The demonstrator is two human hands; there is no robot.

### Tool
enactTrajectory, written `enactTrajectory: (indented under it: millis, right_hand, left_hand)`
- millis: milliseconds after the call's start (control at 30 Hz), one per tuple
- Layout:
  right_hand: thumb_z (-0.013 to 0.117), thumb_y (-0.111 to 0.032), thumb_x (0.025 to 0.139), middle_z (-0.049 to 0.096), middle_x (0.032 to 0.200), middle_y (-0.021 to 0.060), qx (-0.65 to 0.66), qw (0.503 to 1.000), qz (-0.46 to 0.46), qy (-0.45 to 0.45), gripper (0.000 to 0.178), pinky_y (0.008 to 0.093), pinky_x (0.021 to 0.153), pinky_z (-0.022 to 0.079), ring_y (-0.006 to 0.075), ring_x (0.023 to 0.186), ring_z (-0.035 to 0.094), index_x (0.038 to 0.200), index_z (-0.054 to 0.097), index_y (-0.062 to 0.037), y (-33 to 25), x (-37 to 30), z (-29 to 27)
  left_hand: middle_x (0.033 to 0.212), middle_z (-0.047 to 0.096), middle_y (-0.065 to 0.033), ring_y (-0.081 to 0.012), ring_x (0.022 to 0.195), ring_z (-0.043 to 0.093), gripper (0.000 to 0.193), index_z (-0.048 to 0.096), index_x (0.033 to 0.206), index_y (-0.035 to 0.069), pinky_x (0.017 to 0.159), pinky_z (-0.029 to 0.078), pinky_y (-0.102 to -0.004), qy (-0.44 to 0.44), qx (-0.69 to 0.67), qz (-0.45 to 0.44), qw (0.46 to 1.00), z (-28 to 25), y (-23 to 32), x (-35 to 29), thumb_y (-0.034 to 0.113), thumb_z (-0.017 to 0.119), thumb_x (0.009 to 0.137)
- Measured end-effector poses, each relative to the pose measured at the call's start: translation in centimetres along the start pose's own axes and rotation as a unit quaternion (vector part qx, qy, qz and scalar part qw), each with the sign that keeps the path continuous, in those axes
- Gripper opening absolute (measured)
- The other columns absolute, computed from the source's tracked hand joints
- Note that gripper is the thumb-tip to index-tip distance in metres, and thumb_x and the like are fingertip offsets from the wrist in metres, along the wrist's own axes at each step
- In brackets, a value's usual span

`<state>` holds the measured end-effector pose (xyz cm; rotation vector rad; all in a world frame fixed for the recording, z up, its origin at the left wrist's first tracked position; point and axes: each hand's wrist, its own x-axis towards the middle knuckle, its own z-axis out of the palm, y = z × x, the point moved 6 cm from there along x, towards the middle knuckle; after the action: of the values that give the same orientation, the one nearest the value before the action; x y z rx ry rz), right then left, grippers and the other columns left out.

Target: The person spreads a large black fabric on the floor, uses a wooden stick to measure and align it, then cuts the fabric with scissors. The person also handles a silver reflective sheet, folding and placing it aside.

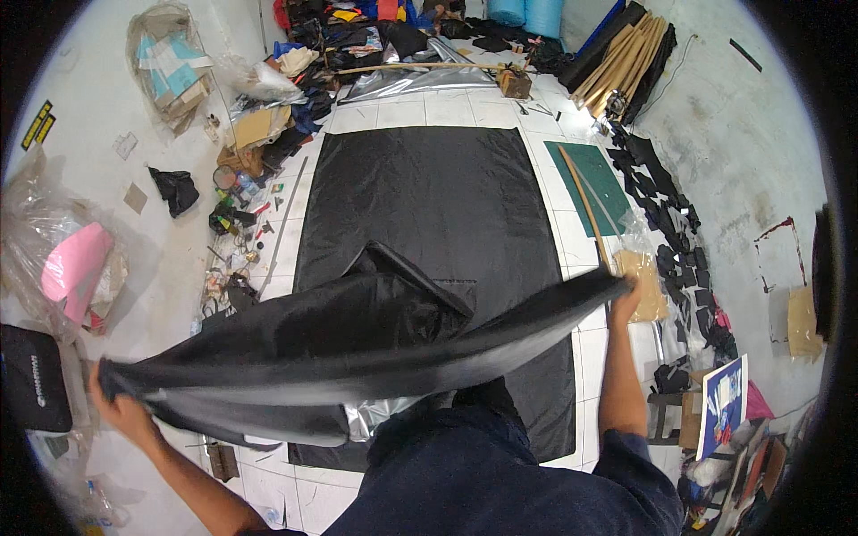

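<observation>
Black fabric sheet (357,353) hangs stretched between your two hands in the head view, its long axis running from lower left up to the right. Your left hand (121,413) is clenched on one end, your right hand (626,295) on the other, further from you. Both hold it above the larger black sheet (429,205) spread flat on the tiled floor (447,107), with slack bunched nearer the left grip.

White tile floor (465,107) w/ grey walls (742,152), cluttered edges.
</observation>
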<state>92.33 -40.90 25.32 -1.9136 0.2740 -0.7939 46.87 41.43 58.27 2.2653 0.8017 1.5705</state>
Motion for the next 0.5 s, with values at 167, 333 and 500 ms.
enactTrajectory:
  millis: [167, 333, 500]
  right_hand:
    - [0.041, -0.001, 0.080, 0.061, 0.112, 0.0196, -0.116, 0.959, -0.251, 0.054, 0.038, 0.0385, 0.097, 0.041, 0.0352, 0.109, 0.057, 0.116, 0.054, -0.0039, -14.6, 14.5, -1.4]
    - [0.077, -0.043, 0.068, 0.064, 0.093, 0.0186, -0.292, 0.893, -0.314, -0.136, 0.057, 0.0444, 0.072, 0.048, 0.0379, 0.086, 0.061, 0.103, 0.059, -0.0028, -14.0, 11.6, 2.6]
    - [0.056, -0.029, 0.086, 0.067, 0.075, 0.0106, -0.604, 0.558, -0.090, -0.562, 0.031, 0.0493, 0.069, 0.049, 0.0289, 0.070, 0.066, 0.112, 0.062, -0.0118, 15.8, -9.1, -8.7]
  left_hand:
    - [0.121, 0.060, -0.0184, -0.0272, 0.113, 0.055, 0.048, 0.055, 0.123, -0.008, 0.103, 0.037, -0.0332, -0.120, -0.027, -0.108, 0.986, 13.4, -2.1, 1.9, -0.001, 0.042, 0.078]
    - [0.126, 0.057, -0.0254, -0.0388, 0.122, 0.051, 0.048, 0.054, 0.126, -0.006, 0.107, 0.035, -0.0430, -0.372, 0.132, 0.140, 0.908, 19.8, -8.6, -13.7, 0.002, 0.047, 0.080]
    - [0.102, 0.067, -0.0197, -0.0366, 0.100, 0.063, 0.031, 0.066, 0.105, 0.001, 0.089, 0.047, -0.0474, -0.707, 0.356, -0.155, 0.591, 7.2, -18.3, -47.0, 0.012, 0.051, 0.080]
